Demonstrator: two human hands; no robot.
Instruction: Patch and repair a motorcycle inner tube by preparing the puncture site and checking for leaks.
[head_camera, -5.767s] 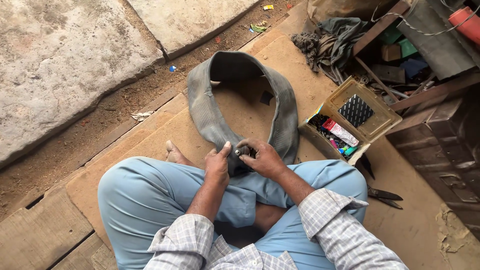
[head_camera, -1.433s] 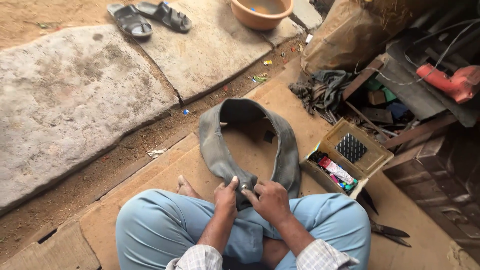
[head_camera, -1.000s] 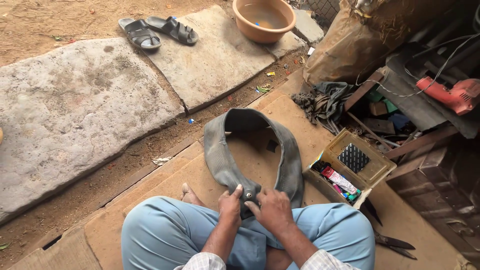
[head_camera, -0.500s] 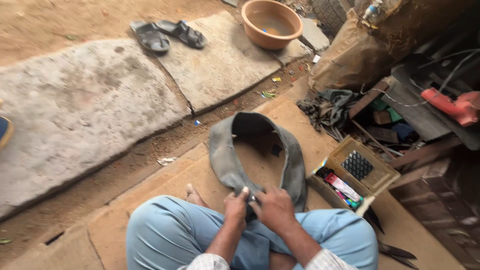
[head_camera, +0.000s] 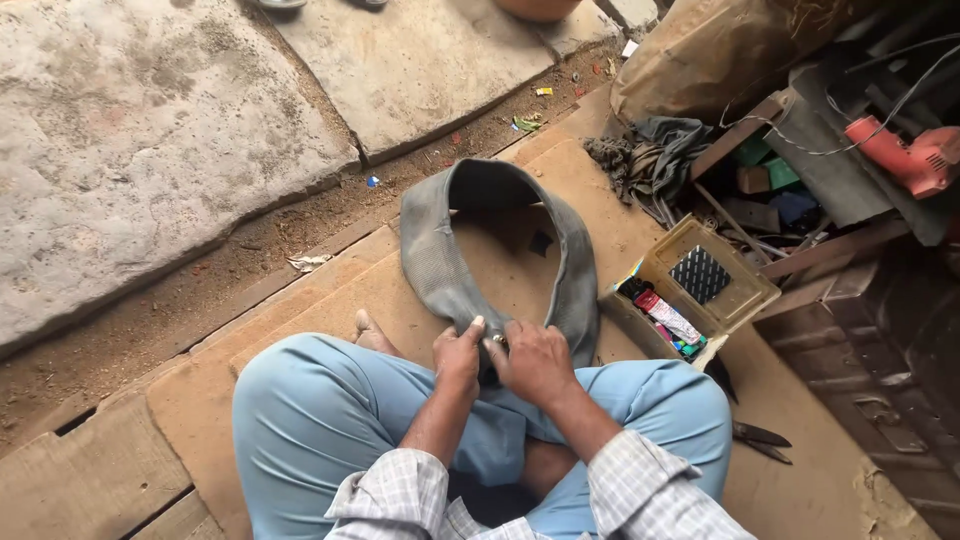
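Both hands stay at the near end of the grey inner tube (head_camera: 440, 270): left hand (head_camera: 458, 355) pinching it, right hand (head_camera: 535, 360) still gripping the small valve part beside it.

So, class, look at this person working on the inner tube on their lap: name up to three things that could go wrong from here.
1. Both hands, left hand and right hand, pinch one small spot on the grey inner tube; a slip might lose it.
2. Dark scissors lie on the board beside the person's right knee; shifting the leg could meet the blades.
3. The open yellow box of small items sits close to that knee and could tip.
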